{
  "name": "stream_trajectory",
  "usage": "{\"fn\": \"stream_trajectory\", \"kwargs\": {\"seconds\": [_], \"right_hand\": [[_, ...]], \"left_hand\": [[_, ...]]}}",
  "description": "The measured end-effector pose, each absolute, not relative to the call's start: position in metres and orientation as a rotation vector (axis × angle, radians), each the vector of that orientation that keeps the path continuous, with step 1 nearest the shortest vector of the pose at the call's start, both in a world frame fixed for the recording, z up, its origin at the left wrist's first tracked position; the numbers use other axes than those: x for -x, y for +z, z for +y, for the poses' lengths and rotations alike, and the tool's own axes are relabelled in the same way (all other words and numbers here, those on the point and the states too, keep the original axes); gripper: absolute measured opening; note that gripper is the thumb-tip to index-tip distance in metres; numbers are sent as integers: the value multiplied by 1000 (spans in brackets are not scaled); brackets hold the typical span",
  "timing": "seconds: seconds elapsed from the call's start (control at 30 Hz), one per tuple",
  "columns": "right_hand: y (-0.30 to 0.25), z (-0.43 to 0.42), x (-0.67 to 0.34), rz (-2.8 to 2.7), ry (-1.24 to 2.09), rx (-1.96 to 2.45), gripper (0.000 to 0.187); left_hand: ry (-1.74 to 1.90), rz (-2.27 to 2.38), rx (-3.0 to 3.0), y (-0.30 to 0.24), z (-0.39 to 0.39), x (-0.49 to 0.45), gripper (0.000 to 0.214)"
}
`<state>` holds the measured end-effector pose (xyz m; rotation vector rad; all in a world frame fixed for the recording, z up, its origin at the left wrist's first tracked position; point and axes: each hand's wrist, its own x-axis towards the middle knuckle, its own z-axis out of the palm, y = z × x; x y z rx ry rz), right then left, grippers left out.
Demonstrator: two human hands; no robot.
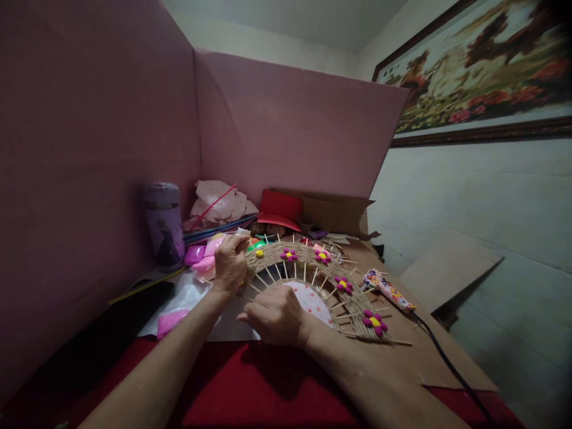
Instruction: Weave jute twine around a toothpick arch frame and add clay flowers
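A round woven twine piece (308, 268) with wooden sticks radiating from it lies on the table, dotted with pink clay flowers with yellow centres (374, 322). My left hand (230, 262) is closed on the piece's left rim, fingertips pinched near a small yellow clay dot (259, 253). My right hand (277, 314) rests curled on the near edge of the piece, over its pink dotted middle (313, 301); what its fingers hold is hidden.
A patterned glue gun (388, 289) with a black cord lies right of the piece. Pink clay packets (201, 257), a purple bottle (163, 223), coloured sticks, a red hat shape (279, 211) and a cardboard box (337, 214) crowd the back. Pink boards wall off the left and rear.
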<state>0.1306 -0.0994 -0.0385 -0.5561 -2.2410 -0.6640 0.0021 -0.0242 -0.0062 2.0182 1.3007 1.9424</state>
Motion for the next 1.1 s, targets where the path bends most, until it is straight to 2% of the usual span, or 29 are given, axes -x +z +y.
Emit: {"fn": "stream_trajectory", "kwargs": {"seconds": [0.13, 0.33, 0.67, 0.87, 1.1], "right_hand": [[-36, -101, -129, -2220, -726, 633, 42], [-38, -100, -128, -2249, -747, 787, 43], [-40, -99, -128, -2296, -711, 909, 33], [-41, -99, -128, -2288, -727, 906, 20], [-40, -101, -128, -2282, -714, 917, 24]], "left_hand": [[1942, 1298, -1956, -8, -22, -3, 5], [1853, 1340, -1945, -7, -23, -2, 16], [1767, 1184, -1916, -16, -13, 0, 7], [1675, 1005, -1688, -17, -8, 0, 12], [1691, 978, -1672, -12, -11, -1, 11]]}}
